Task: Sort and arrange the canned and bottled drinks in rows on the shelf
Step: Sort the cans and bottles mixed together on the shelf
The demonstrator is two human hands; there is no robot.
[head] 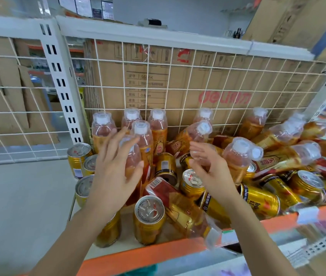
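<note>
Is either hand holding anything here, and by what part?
Nothing gripped. Left hand lies open against an upright bottle's shoulder; right hand hovers empty.

Head view, close, down over the shelf (138,255), apparently its left end.

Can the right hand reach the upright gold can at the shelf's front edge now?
Probably yes: the upright gold can has its top uncovered, and nothing lies between it and the open right hand.

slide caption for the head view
Left hand and right hand reach over upright bottles and toppled cans on the shelf.
</note>
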